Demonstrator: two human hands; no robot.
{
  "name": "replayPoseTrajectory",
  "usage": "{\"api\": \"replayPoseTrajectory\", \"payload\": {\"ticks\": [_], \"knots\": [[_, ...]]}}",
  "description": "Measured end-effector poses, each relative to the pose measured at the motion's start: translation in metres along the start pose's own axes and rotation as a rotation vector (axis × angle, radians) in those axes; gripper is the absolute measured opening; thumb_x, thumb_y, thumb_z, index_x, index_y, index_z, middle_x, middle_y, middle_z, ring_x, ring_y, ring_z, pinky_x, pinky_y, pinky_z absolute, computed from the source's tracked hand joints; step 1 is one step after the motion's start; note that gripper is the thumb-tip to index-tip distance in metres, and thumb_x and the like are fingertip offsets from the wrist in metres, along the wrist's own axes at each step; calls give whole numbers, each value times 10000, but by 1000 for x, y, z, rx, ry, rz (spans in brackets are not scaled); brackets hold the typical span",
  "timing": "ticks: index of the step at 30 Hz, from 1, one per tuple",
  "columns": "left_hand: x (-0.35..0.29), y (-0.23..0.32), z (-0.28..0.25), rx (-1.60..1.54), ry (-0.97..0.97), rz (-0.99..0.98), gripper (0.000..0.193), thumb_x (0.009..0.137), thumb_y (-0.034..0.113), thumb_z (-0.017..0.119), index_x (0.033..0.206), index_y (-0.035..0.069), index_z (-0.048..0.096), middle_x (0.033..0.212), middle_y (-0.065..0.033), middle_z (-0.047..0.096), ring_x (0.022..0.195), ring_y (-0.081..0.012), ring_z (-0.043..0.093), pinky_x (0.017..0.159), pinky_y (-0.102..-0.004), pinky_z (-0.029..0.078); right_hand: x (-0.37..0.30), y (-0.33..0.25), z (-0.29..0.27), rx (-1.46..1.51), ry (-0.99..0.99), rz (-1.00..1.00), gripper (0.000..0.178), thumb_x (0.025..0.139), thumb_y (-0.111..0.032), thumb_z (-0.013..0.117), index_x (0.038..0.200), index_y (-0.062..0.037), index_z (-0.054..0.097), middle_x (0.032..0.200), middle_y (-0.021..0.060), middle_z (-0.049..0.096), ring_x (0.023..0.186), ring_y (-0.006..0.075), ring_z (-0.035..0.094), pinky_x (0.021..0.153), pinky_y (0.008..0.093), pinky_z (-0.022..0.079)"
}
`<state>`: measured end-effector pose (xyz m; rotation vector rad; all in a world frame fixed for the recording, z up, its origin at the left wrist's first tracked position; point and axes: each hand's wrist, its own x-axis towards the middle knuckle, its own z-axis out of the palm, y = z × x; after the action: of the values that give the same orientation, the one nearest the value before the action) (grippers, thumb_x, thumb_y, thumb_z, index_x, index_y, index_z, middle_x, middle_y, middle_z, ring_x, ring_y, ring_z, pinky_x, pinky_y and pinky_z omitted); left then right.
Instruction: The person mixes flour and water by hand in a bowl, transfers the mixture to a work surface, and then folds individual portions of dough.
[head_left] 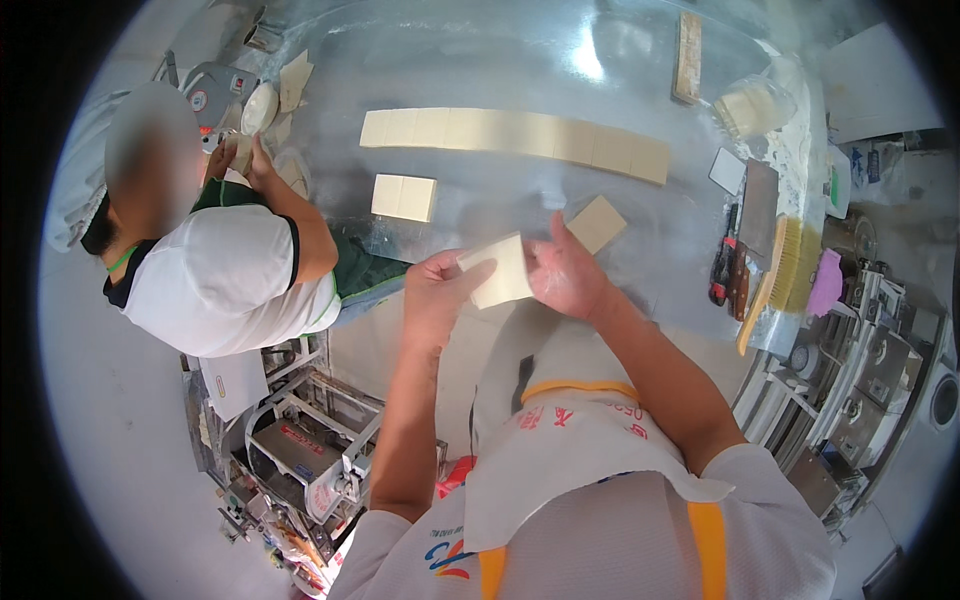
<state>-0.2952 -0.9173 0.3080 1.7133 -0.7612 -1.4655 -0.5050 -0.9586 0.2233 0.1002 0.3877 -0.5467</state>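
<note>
Just above the near table edge, I hold a flat square of pale dough, tilted between my hands. My left hand is closed on its left side, with the fingers at its upper left edge. My right hand grips the right edge, its thumb pointing up and its other fingers partly hidden. Beyond my right hand lies another dough piece, more tan in tone, flat on the table. A short pair of dough squares sits to the left, and a long row of dough squares runs across behind.
On the metal table, a cleaver, a wooden-handled brush and a white square lie at right. A wooden strip and a clear container are farther back. At left, a co-worker handles a small item.
</note>
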Motion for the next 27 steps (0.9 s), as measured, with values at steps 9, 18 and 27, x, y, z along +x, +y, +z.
{"api": "replayPoseTrajectory", "payload": {"ticks": [9,18,27], "knots": [[-16,-31,29,-467,70,-171,171,1012,128,741,1090,-19,780,854,13,713,760,-84,656,663,-239,532,-63,-26,24,-928,284,-199,375,994,-295,749,1211,11,743,1070,50,767,983,160,684,901,345,532],[9,-135,159,801,-36,668,445,922,138,741,1350,61,648,1402,-142,609,1141,-327,675,943,-454,579,-109,-136,37,-1956,938,-476,313,917,-234,783,1139,-15,770,817,155,748,710,229,669,713,407,521],[32,-159,229,894,-534,401,269,1011,196,627,1220,27,652,1259,-221,668,1190,-388,641,1042,-507,509,-130,-142,39,-2090,1103,-529,295,917,-227,793,1123,-17,774,757,210,673,646,345,610,681,436,508]]}}
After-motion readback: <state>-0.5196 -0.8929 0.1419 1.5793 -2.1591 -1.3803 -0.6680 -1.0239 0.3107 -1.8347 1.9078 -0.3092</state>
